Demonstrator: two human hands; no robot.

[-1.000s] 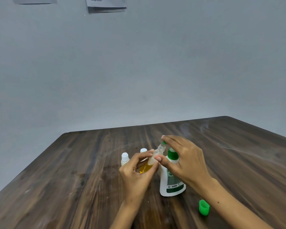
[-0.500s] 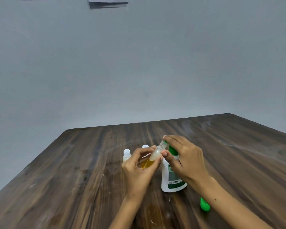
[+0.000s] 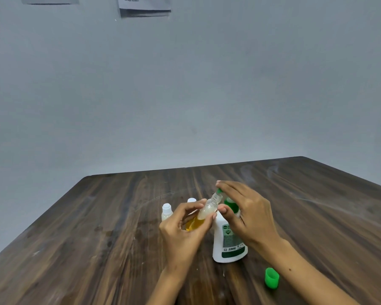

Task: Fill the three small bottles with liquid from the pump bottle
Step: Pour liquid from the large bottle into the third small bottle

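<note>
Barely anything's shifted: left hand (image 3: 183, 230) still grips the small bottle (image 3: 204, 213), tilted neck-up toward the pump bottle (image 3: 228, 241); right hand (image 3: 249, 214) fingers press the nozzle just above its mouth.

The tilt of the small bottle (image 3: 207, 211) is steeper than a second ago, and its open neck is brought up close against the green nozzle of the pump bottle (image 3: 229, 243). The amber liquid is pooled in the bottle's lower end, behind the fingers of the left hand (image 3: 185, 230). The right hand (image 3: 249, 214) is spread wider over the pump head than half a second ago, so that more of the green collar is uncovered below its index finger, while its thumb is kept just beside the bottle's shoulder. The green cap (image 3: 272, 278) on the counter (image 3: 97, 249) is seen whole again, after being half hidden by the right forearm.
</note>
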